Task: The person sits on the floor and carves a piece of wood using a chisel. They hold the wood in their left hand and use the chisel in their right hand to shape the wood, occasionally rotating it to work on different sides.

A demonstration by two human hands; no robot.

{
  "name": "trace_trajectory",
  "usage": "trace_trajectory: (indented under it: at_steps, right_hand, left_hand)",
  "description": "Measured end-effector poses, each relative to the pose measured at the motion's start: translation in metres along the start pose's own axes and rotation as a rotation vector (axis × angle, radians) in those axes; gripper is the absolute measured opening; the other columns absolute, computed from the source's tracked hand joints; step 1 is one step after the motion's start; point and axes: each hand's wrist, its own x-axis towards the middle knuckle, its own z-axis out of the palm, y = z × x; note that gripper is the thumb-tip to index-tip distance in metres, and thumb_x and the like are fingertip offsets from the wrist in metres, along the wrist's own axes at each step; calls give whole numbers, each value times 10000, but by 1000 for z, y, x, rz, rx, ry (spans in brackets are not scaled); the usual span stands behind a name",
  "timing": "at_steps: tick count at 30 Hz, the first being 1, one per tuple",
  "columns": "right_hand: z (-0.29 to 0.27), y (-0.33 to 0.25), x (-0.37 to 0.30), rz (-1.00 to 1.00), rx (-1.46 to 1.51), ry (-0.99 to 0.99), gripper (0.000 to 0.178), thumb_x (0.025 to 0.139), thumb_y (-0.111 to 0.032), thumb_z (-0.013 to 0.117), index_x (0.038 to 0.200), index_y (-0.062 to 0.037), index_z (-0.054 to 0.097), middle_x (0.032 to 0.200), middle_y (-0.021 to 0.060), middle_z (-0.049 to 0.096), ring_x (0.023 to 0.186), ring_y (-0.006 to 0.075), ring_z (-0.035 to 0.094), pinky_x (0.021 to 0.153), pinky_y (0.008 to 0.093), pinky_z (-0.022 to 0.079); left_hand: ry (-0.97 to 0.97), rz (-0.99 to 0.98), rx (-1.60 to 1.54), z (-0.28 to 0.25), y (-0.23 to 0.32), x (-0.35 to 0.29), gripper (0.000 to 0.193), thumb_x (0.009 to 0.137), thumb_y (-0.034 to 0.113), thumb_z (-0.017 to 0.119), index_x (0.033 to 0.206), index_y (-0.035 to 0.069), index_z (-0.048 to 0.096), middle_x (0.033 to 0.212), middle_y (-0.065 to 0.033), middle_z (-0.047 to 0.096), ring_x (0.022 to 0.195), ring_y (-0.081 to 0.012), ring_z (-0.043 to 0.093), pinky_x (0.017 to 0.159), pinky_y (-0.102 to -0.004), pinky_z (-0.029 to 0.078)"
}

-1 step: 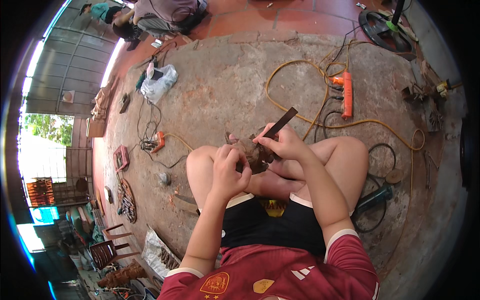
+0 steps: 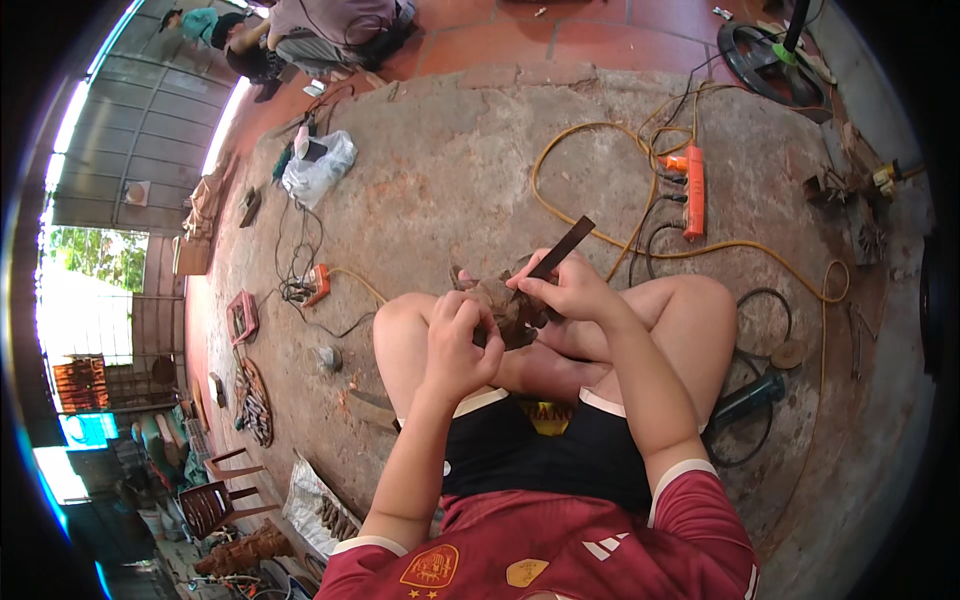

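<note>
Between my crossed legs sits a dark brown, irregularly carved wooden piece (image 2: 512,318), partly covered by my fingers. My left hand (image 2: 462,338) is closed at its left side, fingers curled against it; the fingertips are partly hidden. In my right hand (image 2: 572,288) is a dark, flat, straight-edged strip tool (image 2: 563,247), pinched between thumb and fingers. It slants up and to the right, its upper end free. The tool's lower end is at the wooden piece, too small to make out.
An orange power strip (image 2: 693,192) and looped yellow cable (image 2: 540,165) lie ahead right. A green power tool (image 2: 745,402) lies beside my right knee. Ahead left are a plastic bag (image 2: 320,170) and a smaller orange socket block (image 2: 318,285). Another person (image 2: 335,30) crouches at the far left.
</note>
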Motion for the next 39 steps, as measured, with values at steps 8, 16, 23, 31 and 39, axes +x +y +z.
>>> trace_trajectory:
  at_steps: [8,16,23,31,39]
  right_hand:
    - [-3,-2,1,58,-38,-10,93,890,-96,692,927,-13,676,889,70,724,792,92,625,692,281,508]
    - [-2,-12,-1,117,-7,-54,102,906,-88,674,969,-14,704,923,53,710,861,98,625,768,276,508]
    - [1,-14,-2,100,23,-116,127,917,-112,675,988,-10,702,924,39,705,847,89,617,759,268,500]
    - [6,-1,-1,53,-18,-59,141,905,-110,673,996,-9,710,958,54,698,842,95,608,748,266,493]
    - [4,13,0,29,36,-24,139,910,-99,669,986,9,712,911,47,708,795,72,606,697,269,511]
  left_hand:
    - [31,48,-19,1,-3,5,166,641,15,651,768,60,555,847,-124,556,828,-333,558,728,-412,465]
    - [30,37,-46,2,-4,0,163,632,15,645,753,69,550,835,-109,548,816,-325,558,737,-403,467]
    - [36,27,-25,-2,-9,-6,172,634,19,644,758,70,537,823,-110,537,808,-331,549,729,-407,464]
    - [58,39,-46,-3,-10,-6,165,633,20,645,752,68,541,833,-121,548,822,-339,555,733,-415,463]
    - [33,30,-37,2,-11,-9,157,637,20,655,748,64,553,863,-128,570,842,-334,565,750,-410,465]
